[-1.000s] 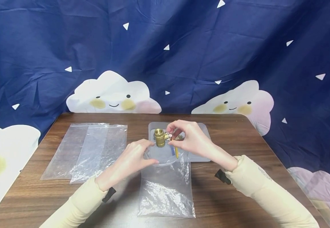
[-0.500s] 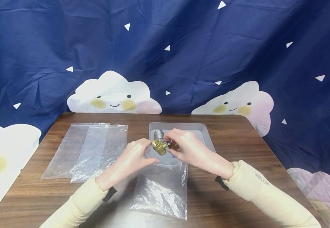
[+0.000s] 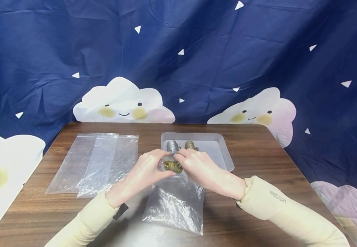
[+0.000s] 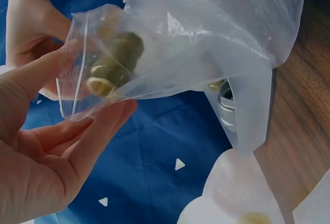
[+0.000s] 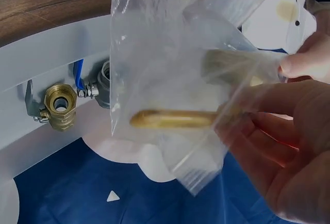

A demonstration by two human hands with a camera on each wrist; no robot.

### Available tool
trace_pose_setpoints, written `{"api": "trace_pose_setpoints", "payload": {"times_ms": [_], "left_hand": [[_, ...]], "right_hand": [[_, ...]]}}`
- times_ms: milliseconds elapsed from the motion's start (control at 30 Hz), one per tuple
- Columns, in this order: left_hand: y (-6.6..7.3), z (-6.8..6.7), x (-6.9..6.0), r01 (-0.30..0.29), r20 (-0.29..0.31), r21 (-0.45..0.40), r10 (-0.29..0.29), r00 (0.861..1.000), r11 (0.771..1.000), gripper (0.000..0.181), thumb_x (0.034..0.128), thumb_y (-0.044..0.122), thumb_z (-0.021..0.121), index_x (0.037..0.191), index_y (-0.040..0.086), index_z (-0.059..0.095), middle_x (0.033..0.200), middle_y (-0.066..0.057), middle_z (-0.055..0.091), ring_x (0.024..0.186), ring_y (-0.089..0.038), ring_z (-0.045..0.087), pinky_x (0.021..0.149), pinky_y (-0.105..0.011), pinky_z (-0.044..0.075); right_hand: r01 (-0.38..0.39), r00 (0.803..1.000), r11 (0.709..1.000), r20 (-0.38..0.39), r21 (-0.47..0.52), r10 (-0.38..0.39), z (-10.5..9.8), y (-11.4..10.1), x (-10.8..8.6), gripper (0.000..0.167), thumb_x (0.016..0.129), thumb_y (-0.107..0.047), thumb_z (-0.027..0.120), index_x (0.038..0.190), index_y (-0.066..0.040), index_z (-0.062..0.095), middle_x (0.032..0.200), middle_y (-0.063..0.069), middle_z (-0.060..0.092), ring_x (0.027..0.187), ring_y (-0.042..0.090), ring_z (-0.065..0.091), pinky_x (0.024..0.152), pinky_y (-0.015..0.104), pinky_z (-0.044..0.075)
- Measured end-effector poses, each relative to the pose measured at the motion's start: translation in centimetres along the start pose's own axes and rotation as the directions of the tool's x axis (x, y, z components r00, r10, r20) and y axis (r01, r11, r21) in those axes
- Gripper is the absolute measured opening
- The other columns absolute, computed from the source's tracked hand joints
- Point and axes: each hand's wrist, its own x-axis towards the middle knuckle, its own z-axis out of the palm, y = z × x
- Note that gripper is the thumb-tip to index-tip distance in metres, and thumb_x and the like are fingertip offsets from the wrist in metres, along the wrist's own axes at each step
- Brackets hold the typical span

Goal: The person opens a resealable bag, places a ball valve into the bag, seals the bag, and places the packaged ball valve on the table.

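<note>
In the head view my left hand [image 3: 147, 168] holds the mouth of a clear zip bag [image 3: 175, 209], thumb and fingers spread on either side of it. My right hand [image 3: 204, 168] grips a brass ball valve [image 3: 173, 166] at the bag's mouth. Through the film in the left wrist view, the valve body [image 4: 116, 64] lies just inside the zip strip. The valve's yellow lever handle [image 5: 172, 118] shows through the plastic in the right wrist view, with my right fingertips at its end. The bag's lower part hangs flat toward the table's front.
A translucent plastic tray [image 3: 218, 151] stands behind the hands. Inside it are a silver ball valve [image 5: 104, 87] with a blue lever and another brass ball valve [image 5: 61, 105]. Two more clear zip bags [image 3: 95, 164] lie overlapping on the wooden table [image 3: 258, 154] at the left.
My right hand has lowered the brass valve from above the tray, tilting it and bringing it into the bag's mouth. Two valves in the tray have come into sight. My left hand has hardly moved.
</note>
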Motion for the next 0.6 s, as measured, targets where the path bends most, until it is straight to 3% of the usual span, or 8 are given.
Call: {"api": "trace_pose_setpoints", "payload": {"times_ms": [100,267,600], "left_hand": [[0.1,0.0,-0.1,-0.018,-0.028,0.017,0.018,0.999,1.000,0.057,0.0702,0.025,0.089,0.117,0.000,0.067,0.111,-0.012,0.073,0.091,-0.020,0.069,0.076,-0.032,0.058],[0.0,0.1,-0.2,-0.035,-0.051,0.026,0.037,0.998,0.999,0.056,0.0689,0.023,0.090,0.115,0.001,0.068,0.104,-0.010,0.073,0.077,-0.012,0.062,0.067,-0.024,0.053],[-0.1,0.0,-0.4,-0.042,-0.046,0.009,0.043,0.998,0.999,0.053,0.0703,0.019,0.089,0.116,0.001,0.067,0.095,-0.007,0.071,0.073,-0.010,0.062,0.065,-0.021,0.052]], "right_hand": [[0.025,1.000,0.999,0.017,-0.043,-0.024,0.3,-0.2,0.1,0.033,0.069,0.008,0.074,0.096,-0.008,0.066,0.088,0.002,0.064,0.080,0.019,0.066,0.052,0.033,0.058],[0.080,0.996,0.994,0.056,-0.080,-0.076,0.9,-0.5,0.3,0.025,0.073,0.004,0.076,0.091,-0.012,0.067,0.087,-0.001,0.066,0.078,0.014,0.065,0.054,0.028,0.058],[0.135,0.987,0.988,0.094,-0.077,-0.128,1.6,-0.7,0.5,0.014,0.079,-0.012,0.078,0.083,-0.017,0.066,0.085,-0.005,0.068,0.079,0.013,0.067,0.051,0.026,0.053]]}}
